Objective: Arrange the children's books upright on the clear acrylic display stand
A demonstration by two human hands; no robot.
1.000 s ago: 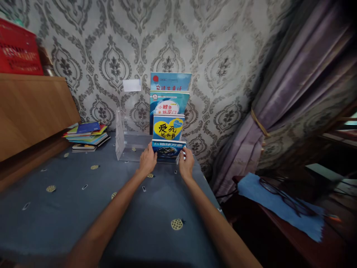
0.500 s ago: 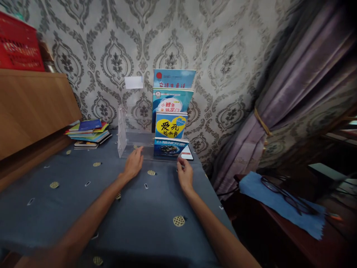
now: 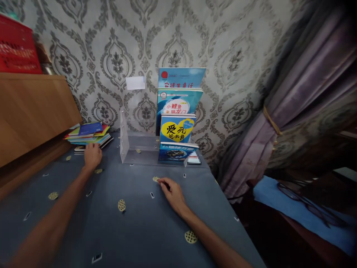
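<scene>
And here's the table [image 3: 139,238], dressed in a blue-grey cloth [image 3: 83,230] dotted with yellow pineapple prints [image 3: 121,205] and little pale-edged rectangles [image 3: 97,258]! Toward the back, a clear rack [image 3: 124,139] stands upright; near its left end, an uneven stack of books [image 3: 90,129] lies flat; beside its right end, a pixelated object [image 3: 193,158].

We would call this a home. Ornate wallpaper [image 3: 145,41] rises beyond our left hand [image 3: 93,156] and right hand [image 3: 173,192], and a tied-back curtain [image 3: 290,93] hangs to the right of both. Beneath them, the cloth-covered surface [image 3: 150,230] wears a pineapple print [image 3: 121,205]. Bright books [image 3: 177,128] face us past the right hand; well to its right, glasses [image 3: 306,205] lie on a blue cloth [image 3: 267,190].
</scene>
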